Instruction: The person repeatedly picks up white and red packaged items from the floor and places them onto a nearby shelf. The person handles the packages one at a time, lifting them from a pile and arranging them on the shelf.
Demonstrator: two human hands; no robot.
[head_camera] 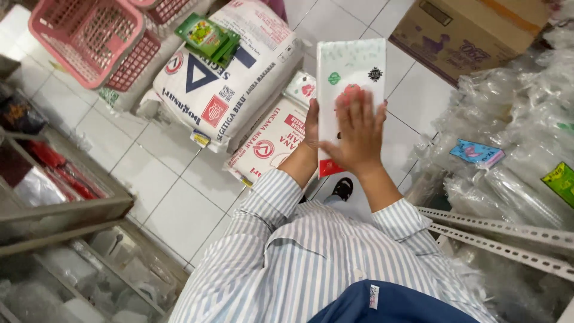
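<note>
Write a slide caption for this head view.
Two hands, right hand flat on top, left hand behind, hold a white plastic packet above floor sacks.

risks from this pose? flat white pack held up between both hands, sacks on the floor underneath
1. The white pack is only pressed between the flat right hand and the left hand behind it; with no fingers visibly curled round an edge, it may slide out and drop onto the flour sacks.
2. Sacks, a cardboard box and heaps of clear plastic bags crowd the tiled floor; a step sideways could trip.
</note>
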